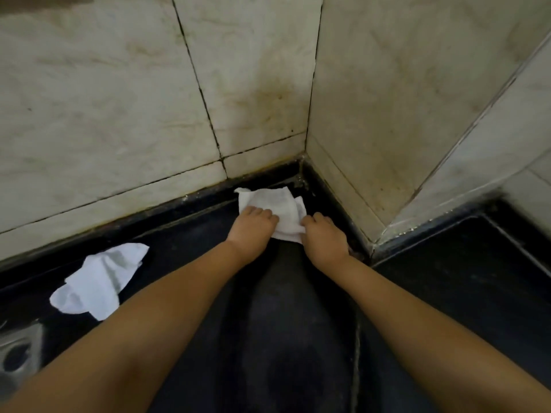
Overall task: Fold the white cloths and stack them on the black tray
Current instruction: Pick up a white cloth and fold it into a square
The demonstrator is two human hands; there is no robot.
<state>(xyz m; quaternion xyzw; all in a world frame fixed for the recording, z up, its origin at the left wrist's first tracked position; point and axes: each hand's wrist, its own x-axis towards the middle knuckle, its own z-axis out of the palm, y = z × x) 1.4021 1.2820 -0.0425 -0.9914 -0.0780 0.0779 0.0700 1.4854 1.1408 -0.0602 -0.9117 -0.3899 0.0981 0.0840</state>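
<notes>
A partly folded white cloth [275,205] lies on the black surface [268,293] near the wall corner. My left hand [250,226] presses its near left part with the fingers laid on top. My right hand [323,234] holds the cloth's near right edge, the fingers curled down onto it. A second white cloth [98,281] lies crumpled and unfolded on the black surface to the left, apart from both hands. I cannot tell where the tray's edges are.
Stained pale marble walls [119,99] meet in a corner just behind the cloth. A protruding wall section [447,144] stands at the right. A metal drain fitting [16,356] sits at the lower left edge.
</notes>
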